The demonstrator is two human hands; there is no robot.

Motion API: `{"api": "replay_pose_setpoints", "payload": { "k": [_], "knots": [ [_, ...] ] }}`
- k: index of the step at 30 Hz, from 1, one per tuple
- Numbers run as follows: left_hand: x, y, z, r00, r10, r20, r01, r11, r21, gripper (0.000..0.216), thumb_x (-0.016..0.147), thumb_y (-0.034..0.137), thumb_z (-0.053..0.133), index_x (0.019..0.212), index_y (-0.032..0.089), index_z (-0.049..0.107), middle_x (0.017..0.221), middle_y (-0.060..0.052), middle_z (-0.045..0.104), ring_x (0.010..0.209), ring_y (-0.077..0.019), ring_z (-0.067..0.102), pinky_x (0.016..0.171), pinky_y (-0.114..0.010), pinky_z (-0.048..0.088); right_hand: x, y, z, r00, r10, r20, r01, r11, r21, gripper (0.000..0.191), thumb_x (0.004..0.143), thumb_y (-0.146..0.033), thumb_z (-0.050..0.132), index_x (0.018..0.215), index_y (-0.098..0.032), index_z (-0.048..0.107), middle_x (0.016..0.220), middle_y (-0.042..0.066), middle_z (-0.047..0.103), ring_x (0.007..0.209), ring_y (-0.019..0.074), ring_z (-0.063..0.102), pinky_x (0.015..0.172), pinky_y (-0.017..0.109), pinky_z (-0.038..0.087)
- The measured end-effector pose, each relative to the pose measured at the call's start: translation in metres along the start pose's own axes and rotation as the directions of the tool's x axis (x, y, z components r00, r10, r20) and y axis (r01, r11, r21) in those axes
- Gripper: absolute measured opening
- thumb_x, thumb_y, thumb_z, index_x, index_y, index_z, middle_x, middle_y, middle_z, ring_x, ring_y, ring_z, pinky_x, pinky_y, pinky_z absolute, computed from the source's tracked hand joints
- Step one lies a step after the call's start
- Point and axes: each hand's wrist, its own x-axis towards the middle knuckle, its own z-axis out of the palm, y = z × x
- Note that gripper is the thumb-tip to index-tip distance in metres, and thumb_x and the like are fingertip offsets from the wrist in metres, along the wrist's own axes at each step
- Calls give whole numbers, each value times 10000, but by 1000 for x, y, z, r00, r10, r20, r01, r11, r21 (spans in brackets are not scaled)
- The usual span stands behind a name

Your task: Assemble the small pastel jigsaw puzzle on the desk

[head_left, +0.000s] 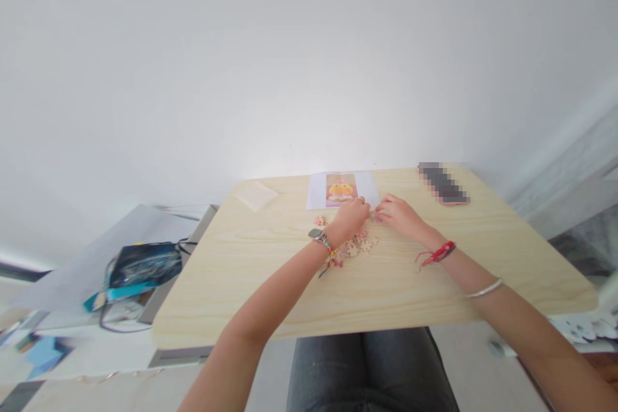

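Observation:
Jigsaw puzzle pieces (355, 247) lie in a loose heap on the pale wooden table, some with plain backs up and others showing red and pink print. A few more pieces (320, 221) sit left of my left hand (348, 217). That hand is closed above the heap's far side, and whatever its fingertips pinch is too small to make out. Close beside it, my right hand (400, 214) pinches a small pinkish puzzle piece (378, 217) at the tabletop. Just beyond both hands lies a white sheet with a yellow cartoon picture (340, 189), partly covered by my left hand.
A clear plastic bag (257, 196) lies at the table's (270, 296) far left. At the far right is a phone (444, 184), blurred by pixels. Left of the table, a dark bag (145, 264) rests among papers on a lower surface. A white wall (309, 77) stands behind.

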Motion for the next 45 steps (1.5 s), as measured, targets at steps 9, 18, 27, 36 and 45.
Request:
{"api": "replay_pose_setpoints", "payload": {
  "k": [9, 18, 27, 36, 45],
  "knots": [
    [-60, -37, -25, 974, -214, -74, 201, 969, -146, 227, 840, 247, 446, 1011, 150, 560, 936, -78, 578, 875, -176, 563, 769, -276, 430, -4, -12, -5, 999, -37, 18, 36, 998, 52, 169, 807, -207, 481, 819, -165, 645, 847, 60, 537, 771, 153, 533, 717, 269, 407],
    [-104, -39, -7, 963, -269, -27, 253, 931, -264, 207, 804, 202, 462, 957, 163, 596, 881, -56, 577, 811, -156, 562, 764, -271, 428, 6, -54, 1, 980, -117, 163, 98, 988, 118, 140, 772, -266, 554, 817, -173, 649, 846, 57, 547, 744, 151, 541, 691, 267, 414],
    [-91, -21, -6, 971, -236, -32, 217, 932, -291, 215, 834, 246, 434, 930, 163, 607, 853, -59, 567, 803, -158, 556, 748, -265, 431, 6, -49, 5, 983, -60, 171, 30, 985, 169, 95, 715, -225, 616, 789, -169, 635, 843, 52, 540, 797, 162, 549, 741, 275, 408],
    [-81, 2, -5, 956, -293, -25, 280, 934, -221, 185, 829, 270, 449, 914, 178, 585, 916, -56, 552, 799, -160, 560, 674, -254, 442, 11, -42, 5, 972, -67, 224, 16, 975, 221, 165, 755, -296, 581, 840, -172, 648, 833, 55, 548, 775, 159, 553, 699, 266, 420],
    [-66, 15, 0, 945, -328, 6, 325, 934, -149, 254, 867, 307, 374, 889, 171, 589, 903, -81, 548, 840, -185, 559, 646, -273, 452, 10, -43, 2, 962, -200, 186, 162, 966, 201, 113, 755, -125, 542, 805, -169, 632, 844, 53, 535, 804, 157, 547, 721, 272, 424]
  ]
}}
